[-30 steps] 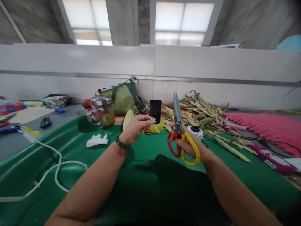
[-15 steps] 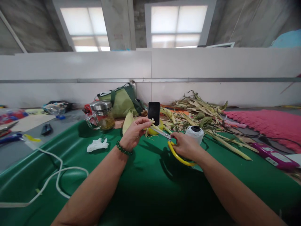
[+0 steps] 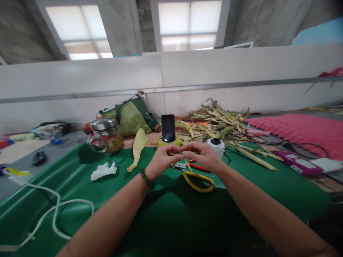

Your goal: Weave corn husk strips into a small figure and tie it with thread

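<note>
My left hand (image 3: 162,160) and my right hand (image 3: 203,157) meet above the green mat (image 3: 160,210), fingertips pinched together on a small pale piece of husk I can barely make out. Just under them lie the scissors (image 3: 197,175) with one yellow and one red handle, flat on the mat and free of either hand. A green bead bracelet sits on my left wrist. Behind the hands a black phone (image 3: 168,127) stands upright on a yellow holder, and a white roll of thread (image 3: 215,146) stands to its right.
A pile of dried corn husks (image 3: 219,123) lies at the back right, with a pink mat (image 3: 297,128) beyond. A glass jar with a metal lid (image 3: 105,135), a green bag (image 3: 128,114), a loose husk (image 3: 138,148), crumpled tissue (image 3: 103,169) and a white cable (image 3: 53,214) lie left.
My right hand swung the scissors down, brought them to the husk in my left hand, then laid them on the mat. Both hands now pinch together.
</note>
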Motion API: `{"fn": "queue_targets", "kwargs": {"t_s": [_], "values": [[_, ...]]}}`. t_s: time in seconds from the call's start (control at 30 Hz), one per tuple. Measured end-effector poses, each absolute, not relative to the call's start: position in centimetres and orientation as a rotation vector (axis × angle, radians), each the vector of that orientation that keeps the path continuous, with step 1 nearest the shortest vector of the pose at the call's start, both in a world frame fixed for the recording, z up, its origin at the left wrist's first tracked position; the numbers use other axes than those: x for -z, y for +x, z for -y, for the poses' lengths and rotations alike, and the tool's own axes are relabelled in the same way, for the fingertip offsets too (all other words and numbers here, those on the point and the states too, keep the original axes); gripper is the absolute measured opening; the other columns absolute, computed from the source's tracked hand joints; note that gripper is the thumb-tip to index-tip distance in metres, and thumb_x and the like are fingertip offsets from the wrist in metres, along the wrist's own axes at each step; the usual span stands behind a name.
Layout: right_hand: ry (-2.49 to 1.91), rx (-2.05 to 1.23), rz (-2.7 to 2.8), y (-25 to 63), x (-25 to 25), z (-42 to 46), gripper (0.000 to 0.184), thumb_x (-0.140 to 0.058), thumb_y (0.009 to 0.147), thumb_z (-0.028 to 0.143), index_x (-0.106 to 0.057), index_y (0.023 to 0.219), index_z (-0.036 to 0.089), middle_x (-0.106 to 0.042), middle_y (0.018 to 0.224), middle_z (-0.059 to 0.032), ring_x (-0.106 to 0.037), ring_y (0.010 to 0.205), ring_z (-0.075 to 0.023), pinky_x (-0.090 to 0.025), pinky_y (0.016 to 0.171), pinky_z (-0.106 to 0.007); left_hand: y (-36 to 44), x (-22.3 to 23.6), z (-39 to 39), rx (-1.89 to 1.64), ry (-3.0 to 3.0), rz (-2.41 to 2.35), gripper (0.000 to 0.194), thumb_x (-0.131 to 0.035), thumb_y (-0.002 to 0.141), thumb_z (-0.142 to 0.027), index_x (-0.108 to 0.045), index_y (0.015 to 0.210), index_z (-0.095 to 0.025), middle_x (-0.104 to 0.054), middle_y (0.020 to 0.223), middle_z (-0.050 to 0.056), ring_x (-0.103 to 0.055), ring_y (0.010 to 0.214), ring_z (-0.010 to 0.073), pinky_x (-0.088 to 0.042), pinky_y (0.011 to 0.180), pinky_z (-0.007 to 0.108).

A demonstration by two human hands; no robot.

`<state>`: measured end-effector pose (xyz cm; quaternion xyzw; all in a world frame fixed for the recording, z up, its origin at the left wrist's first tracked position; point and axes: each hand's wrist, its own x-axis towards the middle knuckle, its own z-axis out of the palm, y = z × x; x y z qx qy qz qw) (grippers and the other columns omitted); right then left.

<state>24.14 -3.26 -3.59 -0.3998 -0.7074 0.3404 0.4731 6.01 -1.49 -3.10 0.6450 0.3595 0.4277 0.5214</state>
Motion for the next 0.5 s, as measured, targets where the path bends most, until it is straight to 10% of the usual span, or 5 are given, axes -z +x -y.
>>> {"fn": "queue_targets", "kwargs": {"t_s": [0.5], "values": [[-0.911,-1.037,1.585,23.42,3.26,3.23,0.021,-0.074,0.062,0.032,-0.064,0.070,0.015,-0.059,0.061,0.0022,-0.052,0.054,-0.0090,-0.042,0.051,-0.022,5.76,2.72,1.29,-1.044,1.282,-0.829,0.049,-0.082,0.058,-0.041,-0.067,0.097,-0.015,-0.071,0.069,0.002,-0.064,0.066,0.0130,-0.048,0.069,0.025]]}}
